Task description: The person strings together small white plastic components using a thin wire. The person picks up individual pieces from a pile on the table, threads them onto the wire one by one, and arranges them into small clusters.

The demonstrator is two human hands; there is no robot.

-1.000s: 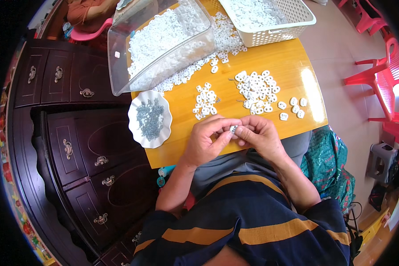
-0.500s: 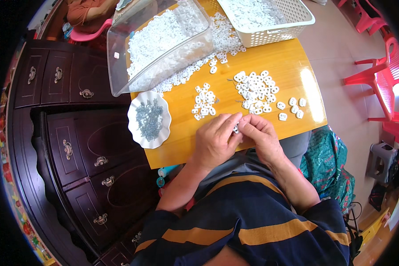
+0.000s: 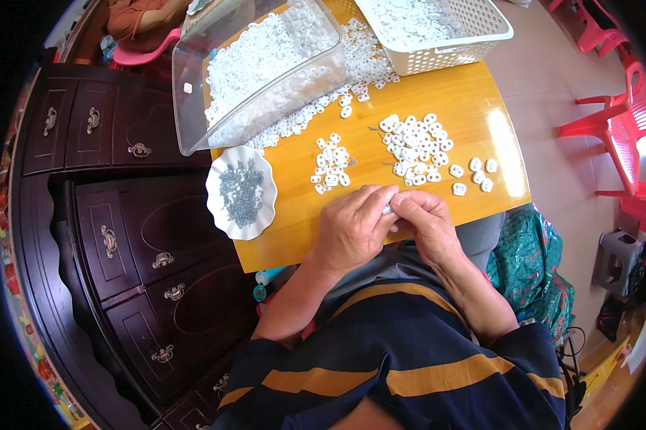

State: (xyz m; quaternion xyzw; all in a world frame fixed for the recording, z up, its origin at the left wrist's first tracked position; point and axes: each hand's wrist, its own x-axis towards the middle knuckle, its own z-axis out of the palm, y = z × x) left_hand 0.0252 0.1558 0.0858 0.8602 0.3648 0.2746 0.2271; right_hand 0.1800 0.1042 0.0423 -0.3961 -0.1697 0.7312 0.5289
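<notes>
Turned further over than a second ago, the left hand [image 3: 353, 226] hides most of a small white piece [image 3: 387, 209], pinched in its grip and the right hand [image 3: 425, 223]'s, above the surface [image 3: 294, 211]. Loose white pieces [image 3: 415, 149] lie just beyond; a clear bin [image 3: 192, 122] and perforated basket [image 3: 445, 61] crowd the far side, a scalloped dish [image 3: 269, 188] the left.

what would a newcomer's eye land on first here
Probably the clear bin full of small white pieces, at the table's far left, with a holed basket of more to its right. Next, the left hand and right hand, together at the near edge around a mostly hidden whitish piece.
</notes>
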